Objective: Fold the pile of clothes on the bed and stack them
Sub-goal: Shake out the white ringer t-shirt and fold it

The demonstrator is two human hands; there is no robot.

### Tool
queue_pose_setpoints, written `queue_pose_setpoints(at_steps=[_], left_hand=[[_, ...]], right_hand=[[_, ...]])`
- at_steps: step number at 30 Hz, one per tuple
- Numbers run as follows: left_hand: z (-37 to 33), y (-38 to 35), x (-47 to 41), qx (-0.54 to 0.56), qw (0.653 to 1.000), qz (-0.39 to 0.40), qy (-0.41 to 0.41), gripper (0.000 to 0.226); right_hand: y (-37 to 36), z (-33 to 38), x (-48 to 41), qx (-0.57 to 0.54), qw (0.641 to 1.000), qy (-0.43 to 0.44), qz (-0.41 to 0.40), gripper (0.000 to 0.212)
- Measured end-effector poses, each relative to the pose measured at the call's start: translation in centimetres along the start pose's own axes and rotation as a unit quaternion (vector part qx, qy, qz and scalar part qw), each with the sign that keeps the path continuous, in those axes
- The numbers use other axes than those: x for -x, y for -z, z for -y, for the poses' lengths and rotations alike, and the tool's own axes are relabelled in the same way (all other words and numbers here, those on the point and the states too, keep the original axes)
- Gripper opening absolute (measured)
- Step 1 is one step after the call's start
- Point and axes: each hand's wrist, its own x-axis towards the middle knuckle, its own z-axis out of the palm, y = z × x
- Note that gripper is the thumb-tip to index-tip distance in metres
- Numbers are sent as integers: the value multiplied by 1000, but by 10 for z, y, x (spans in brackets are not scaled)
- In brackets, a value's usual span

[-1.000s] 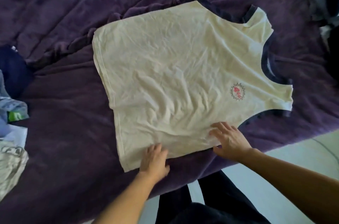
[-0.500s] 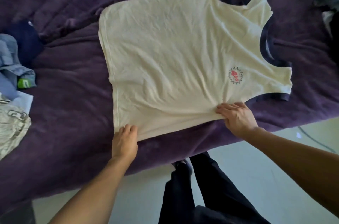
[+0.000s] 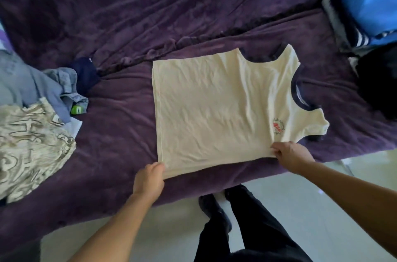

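A cream sleeveless shirt point(image 3: 214, 109) with navy trim and a small red chest logo lies flat on the purple bedspread point(image 3: 171, 14), neck to the right. My left hand point(image 3: 150, 178) pinches the shirt's near left hem corner. Under the near armhole, my right hand point(image 3: 290, 154) grips the shirt's near side edge. Both hands sit at the bed's front edge.
A pile of unfolded clothes lies at the left: a beige patterned garment point(image 3: 28, 145), a light blue one point(image 3: 32, 83) and a navy piece point(image 3: 86, 77). Blue point(image 3: 369, 4) and black point(image 3: 378, 83) clothes sit at the far right. My dark trouser legs point(image 3: 236, 218) stand on the pale floor.
The view pulled back and the shirt now sits lower and smaller. Both hands went from flat on the shirt's near edge to gripping it, the left hand shifting to the hem corner.
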Motion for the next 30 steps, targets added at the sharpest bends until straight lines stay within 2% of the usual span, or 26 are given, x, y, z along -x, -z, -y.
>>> queue_pose_setpoints(at_steps=[2,6,9,12,17,19,21,23,25,27,28,30], left_hand=[[7,27,-25,50,996,-69,18,24],[10,93,-94,109,975,-181,70,23],[10,137,-158,123,962,-221,100,24],[9,164,-225,136,950,-245,140,26],[2,171,-327,179,926,-263,204,28],[-7,160,-352,162,925,-273,209,30],[-27,143,-358,127,937,-274,175,33],[-59,119,-347,112,954,-263,92,35],[-94,90,-327,107,965,-236,24,37],[-120,58,-307,102,976,-194,7,41],[-128,43,-299,102,980,-169,14,44],[-132,18,-291,102,985,-136,38,49]], right_hand=[[28,3,-22,-85,995,-15,-41,17],[92,13,-88,-165,982,-26,-88,14],[135,21,-153,-184,977,-24,-106,14],[161,28,-223,-188,973,-25,-128,23],[167,29,-326,-142,980,-24,-135,34],[161,31,-352,-92,984,-26,-148,40],[153,36,-360,-33,982,5,-185,49],[141,43,-353,-9,965,97,-244,51],[124,52,-340,-8,943,206,-263,48],[103,53,-330,19,942,269,-201,49],[93,48,-327,37,949,268,-161,50],[78,23,-326,54,968,215,-116,51]])
